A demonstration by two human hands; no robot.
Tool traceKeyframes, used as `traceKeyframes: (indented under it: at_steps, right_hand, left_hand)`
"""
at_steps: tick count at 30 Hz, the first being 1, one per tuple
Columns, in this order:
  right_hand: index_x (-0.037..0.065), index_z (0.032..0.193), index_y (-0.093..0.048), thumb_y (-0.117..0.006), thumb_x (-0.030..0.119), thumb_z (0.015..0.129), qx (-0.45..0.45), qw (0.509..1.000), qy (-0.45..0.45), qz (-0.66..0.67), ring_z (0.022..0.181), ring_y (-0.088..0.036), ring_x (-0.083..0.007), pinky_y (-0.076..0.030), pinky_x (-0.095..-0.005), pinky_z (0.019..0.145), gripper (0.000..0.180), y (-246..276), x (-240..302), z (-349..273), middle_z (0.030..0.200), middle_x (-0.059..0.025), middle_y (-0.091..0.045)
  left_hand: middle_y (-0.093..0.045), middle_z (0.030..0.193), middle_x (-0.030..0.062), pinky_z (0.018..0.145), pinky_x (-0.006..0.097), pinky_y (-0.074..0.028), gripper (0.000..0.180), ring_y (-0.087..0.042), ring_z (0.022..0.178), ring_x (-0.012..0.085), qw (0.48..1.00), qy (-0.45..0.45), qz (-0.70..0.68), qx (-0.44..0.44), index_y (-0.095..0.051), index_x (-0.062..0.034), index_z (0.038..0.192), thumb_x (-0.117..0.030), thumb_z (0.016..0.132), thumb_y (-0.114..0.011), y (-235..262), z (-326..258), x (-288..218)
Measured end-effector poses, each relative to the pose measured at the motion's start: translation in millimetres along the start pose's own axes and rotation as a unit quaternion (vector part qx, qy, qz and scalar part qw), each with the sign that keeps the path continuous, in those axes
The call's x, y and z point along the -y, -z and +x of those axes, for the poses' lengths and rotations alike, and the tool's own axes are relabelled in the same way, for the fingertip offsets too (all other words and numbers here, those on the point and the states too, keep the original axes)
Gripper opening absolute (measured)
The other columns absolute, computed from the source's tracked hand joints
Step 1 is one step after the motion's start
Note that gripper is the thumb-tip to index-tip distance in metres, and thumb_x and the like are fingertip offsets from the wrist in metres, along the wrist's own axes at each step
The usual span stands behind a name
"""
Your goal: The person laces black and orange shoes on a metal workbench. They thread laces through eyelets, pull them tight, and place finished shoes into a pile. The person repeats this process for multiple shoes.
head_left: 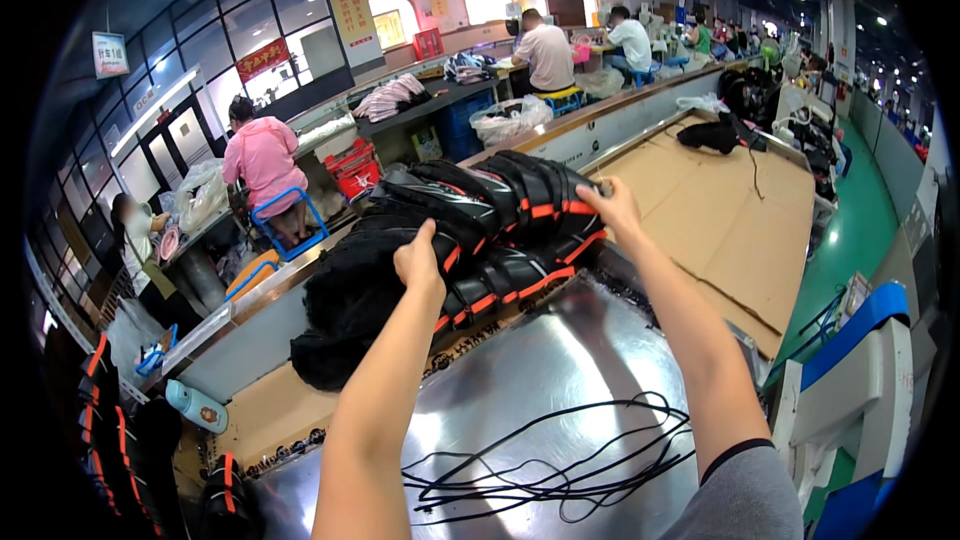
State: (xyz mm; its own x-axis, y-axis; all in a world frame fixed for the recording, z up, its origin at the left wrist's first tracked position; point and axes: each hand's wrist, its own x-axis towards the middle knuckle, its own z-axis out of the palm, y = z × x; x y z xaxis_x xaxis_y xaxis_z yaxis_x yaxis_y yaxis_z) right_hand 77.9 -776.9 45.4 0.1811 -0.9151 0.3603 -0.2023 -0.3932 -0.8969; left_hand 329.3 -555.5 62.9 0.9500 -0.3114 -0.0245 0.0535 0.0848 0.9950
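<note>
Two long rows of nested black shoe uppers (pixel 470 205) with red-orange edging and fuzzy black lining lie in front of me, one row over the other. My left hand (pixel 418 256) is closed on the near side of the upper row, its thumb pointing up and its other fingers mostly hidden. At the right end of that row, my right hand (pixel 612 206) pinches the last shoe upper between thumb and fingers. Below my arms, loose black cords (pixel 540 460) are spread over the shiny metal tabletop (pixel 480 405).
Cardboard (pixel 710 210) lines the trough at right, with a single black piece (pixel 715 135) on it. More black uppers (pixel 130 460) and a light-blue cup (pixel 197 407) are at lower left. A white and blue machine part (pixel 850 370) stands at right. Co-workers sit beyond the partition.
</note>
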Motion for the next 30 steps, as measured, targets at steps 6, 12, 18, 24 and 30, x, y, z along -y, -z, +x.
traceKeyframes:
  at_steps: [6, 12, 18, 24, 30]
  right_hand:
    - [0.006, 0.110, -0.068, -0.071, 0.022, 0.096, -0.018, 0.950, 0.004, 0.311, 0.049, -0.044, -0.0044, -0.031, -0.0241, 0.046, 0.021, 3, 11, -88, 0.072, 0.0038, -0.057]
    - [0.008, 0.119, -0.058, -0.063, 0.020, 0.102, 0.098, 0.944, -0.089, 0.301, 0.044, -0.035, -0.0041, -0.023, -0.0254, 0.041, 0.022, 51, 7, -94, 0.064, 0.0061, -0.045]
    - [0.006, 0.108, -0.067, -0.063, 0.044, 0.096, 0.233, 0.961, -0.077, -0.130, 0.046, -0.041, -0.0103, -0.030, -0.0298, 0.041, 0.040, 78, 41, -4, 0.069, -0.0027, -0.060]
    - [-0.002, 0.105, -0.072, -0.061, 0.072, 0.086, 0.176, 0.973, -0.109, -0.102, 0.068, -0.061, -0.0196, -0.048, -0.0376, 0.060, 0.077, 25, 20, 49, 0.090, -0.0154, -0.071]
    - [0.003, 0.119, -0.069, -0.073, 0.046, 0.089, 0.256, 0.958, -0.081, 0.098, 0.065, -0.053, -0.0100, -0.042, -0.0268, 0.057, 0.053, 9, 26, 6, 0.085, -0.0020, -0.063]
  left_hand:
    - [-0.070, 0.103, 0.0081, 0.085, 0.034, -0.050, 0.033, -0.065, 0.093, 0.0193, 0.978, -0.047, -0.188, 0.079, -0.069, 0.0037, 0.105, -0.017, 0.082, -0.081, 29, -39, 11]
    - [-0.070, 0.095, 0.0122, 0.081, 0.036, -0.049, 0.044, -0.065, 0.088, 0.0201, 0.995, -0.037, -0.042, 0.082, -0.070, 0.0104, 0.093, -0.032, 0.086, -0.079, 41, -49, -3]
    - [-0.070, 0.109, 0.0264, 0.092, 0.041, -0.049, 0.078, -0.066, 0.103, 0.0327, 0.994, -0.043, 0.096, 0.016, -0.067, 0.0187, 0.099, -0.055, 0.080, -0.080, 38, -26, -18]
    - [-0.064, 0.130, 0.0255, 0.101, 0.039, -0.046, 0.082, -0.060, 0.123, 0.0316, 0.994, 0.016, 0.072, 0.080, -0.064, 0.0150, 0.117, -0.051, 0.075, -0.085, 23, 13, 0]
    - [-0.069, 0.101, 0.0082, 0.083, 0.033, -0.049, 0.031, -0.062, 0.089, 0.0161, 0.983, -0.003, -0.057, 0.172, -0.070, 0.0045, 0.093, -0.021, 0.081, -0.081, 29, -29, 4]
